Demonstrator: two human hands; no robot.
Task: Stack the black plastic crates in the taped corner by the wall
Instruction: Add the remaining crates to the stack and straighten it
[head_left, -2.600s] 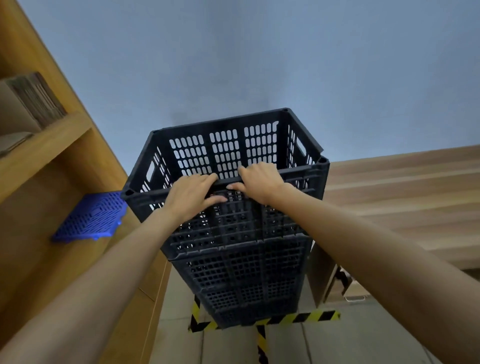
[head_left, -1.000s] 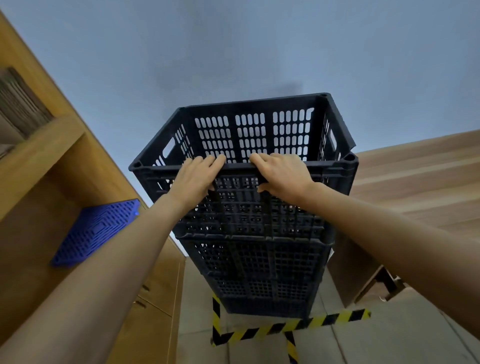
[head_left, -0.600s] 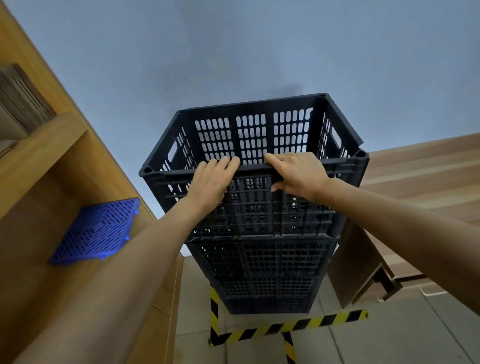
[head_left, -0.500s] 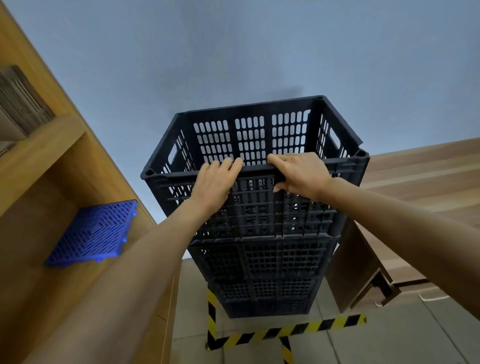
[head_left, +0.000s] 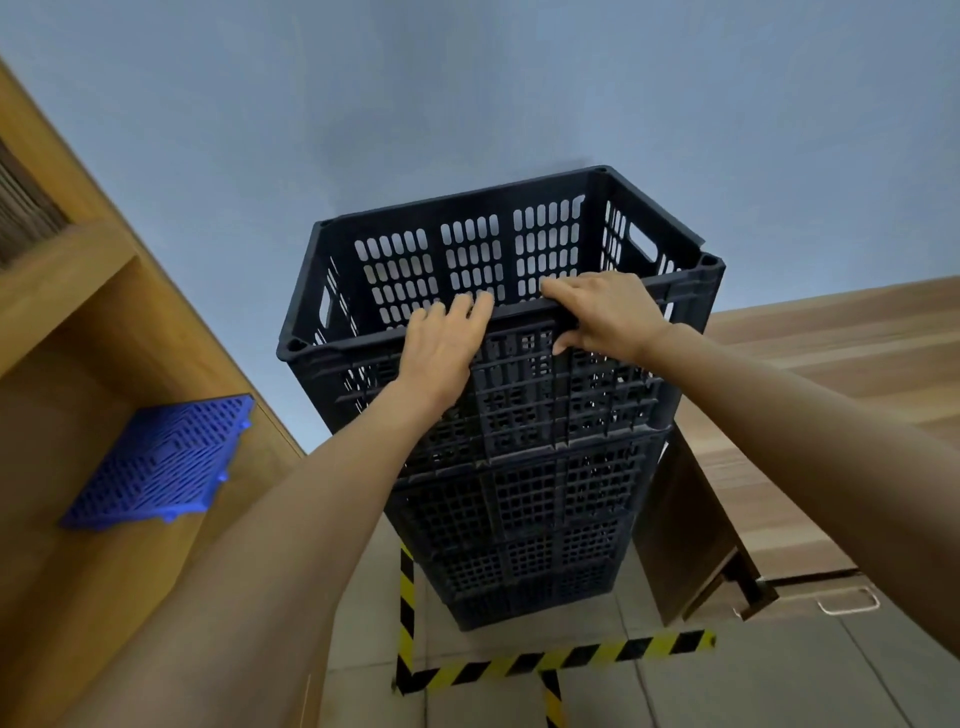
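A tall stack of black plastic crates (head_left: 524, 525) stands on the floor against the blue-grey wall, inside a corner marked by yellow-and-black tape (head_left: 550, 661). The top crate (head_left: 467, 249) is open and empty, with slotted walls. My left hand (head_left: 444, 351) lies flat against its near wall, straight fingers reaching up onto the rim. My right hand (head_left: 605, 312) grips the same rim just to the right, fingers curled over the top edge and thumb under it on the outside. The lower crates' far sides are hidden.
A wooden shelf unit (head_left: 67, 291) rises close on the left, with a blue plastic grid panel (head_left: 161, 462) lying on one shelf. A wooden desk (head_left: 810, 431) stands right of the stack, nearly touching it. Grey floor tiles (head_left: 727, 691) lie in front of the tape.
Both hands stay on the top crate's near rim. The left hand has slid slightly right along it, and the stack now sits a little further right in view.
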